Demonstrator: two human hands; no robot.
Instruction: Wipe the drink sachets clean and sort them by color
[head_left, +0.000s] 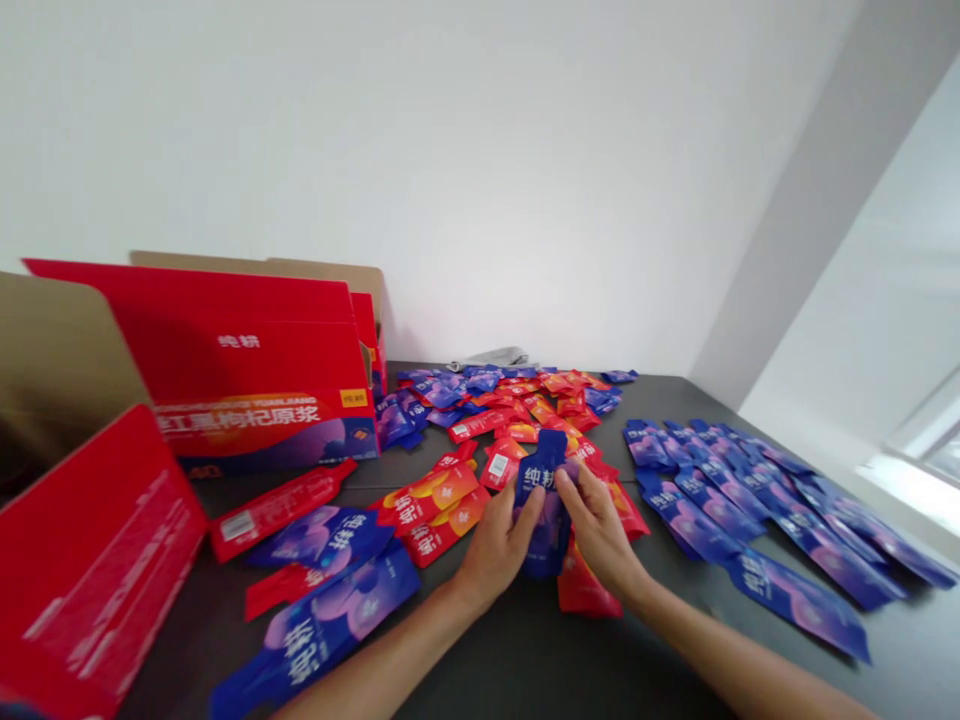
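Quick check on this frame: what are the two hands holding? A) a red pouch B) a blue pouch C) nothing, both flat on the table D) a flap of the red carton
B: the left hand and right hand both grip one blue pouch with white characters, held above the dark table, with red pouches lying around it.

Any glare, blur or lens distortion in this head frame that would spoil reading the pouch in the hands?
Head view: even, soft light with faint shadows; bright washout at the window on the right; wide-angle stretch at the edges warps the red box and near pouches; slight softness overall, yet the white print on the blue pouch held by the left hand and right hand stays visible.
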